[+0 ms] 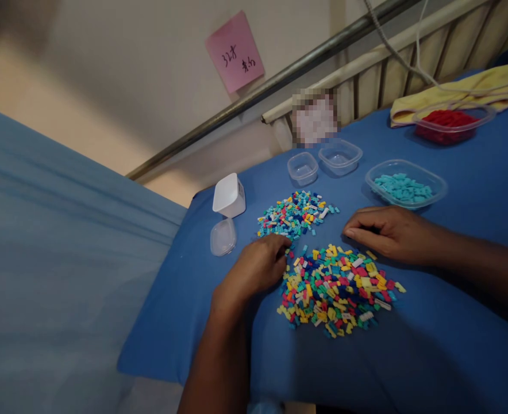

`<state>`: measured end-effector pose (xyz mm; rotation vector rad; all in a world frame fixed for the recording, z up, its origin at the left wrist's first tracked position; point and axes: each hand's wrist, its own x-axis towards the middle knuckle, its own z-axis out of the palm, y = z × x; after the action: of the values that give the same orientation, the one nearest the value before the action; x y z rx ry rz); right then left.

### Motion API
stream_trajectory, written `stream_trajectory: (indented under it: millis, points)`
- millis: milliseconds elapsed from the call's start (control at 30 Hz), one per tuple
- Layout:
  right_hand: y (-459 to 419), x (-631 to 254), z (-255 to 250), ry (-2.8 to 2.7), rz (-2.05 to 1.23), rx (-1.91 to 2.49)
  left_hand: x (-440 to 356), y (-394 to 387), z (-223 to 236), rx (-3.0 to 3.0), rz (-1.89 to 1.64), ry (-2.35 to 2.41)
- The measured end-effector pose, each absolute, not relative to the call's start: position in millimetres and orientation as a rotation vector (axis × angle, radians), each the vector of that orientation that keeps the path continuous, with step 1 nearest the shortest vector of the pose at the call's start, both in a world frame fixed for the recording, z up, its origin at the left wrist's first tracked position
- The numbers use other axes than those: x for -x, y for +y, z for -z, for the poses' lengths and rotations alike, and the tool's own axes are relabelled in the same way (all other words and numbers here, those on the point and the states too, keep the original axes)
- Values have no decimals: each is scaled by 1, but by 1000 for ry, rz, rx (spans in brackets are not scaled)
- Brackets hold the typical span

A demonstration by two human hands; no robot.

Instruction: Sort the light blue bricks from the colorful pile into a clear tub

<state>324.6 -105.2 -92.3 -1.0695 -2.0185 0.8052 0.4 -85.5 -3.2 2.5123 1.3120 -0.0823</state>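
Note:
Two heaps of tiny plastic building bricks lie on the blue covered surface. Mostly light-blue pieces with mixed colours make up the far heap (292,210). Yellow, red, green, white and dark-blue pieces fill the larger near heap (331,287). My left hand (262,261) is closed, its fingertips down among bricks where the two heaps almost meet. To the right of the heaps, my right hand (378,231) rests with fingers curled and thumb against them. What either hand holds, if anything, is hidden. A clear tub (439,187) of light-blue bricks stands just beyond my right hand.
A clear tub (487,122) of red bricks stands far right by a yellow cloth (447,95). Two clear tubs, one small (303,169) and one larger (341,158), stand at the back. A white box (228,196) and a clear lid (223,237) lie left. Light-blue curtain (56,259) hangs left.

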Motion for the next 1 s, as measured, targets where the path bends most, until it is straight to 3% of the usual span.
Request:
stream_trajectory:
  millis: [533, 867, 1000]
  points:
    - [-106, -324, 91, -2002, -799, 1060, 10, -85, 6, -2569, -46, 1274]
    - [-106, -324, 91, -1994, -824, 1060, -9, -82, 14, -2688, 153, 1286]
    - [-106, -324, 91, -2008, -796, 1071, -7, -87, 5, -2601, 71, 1122]
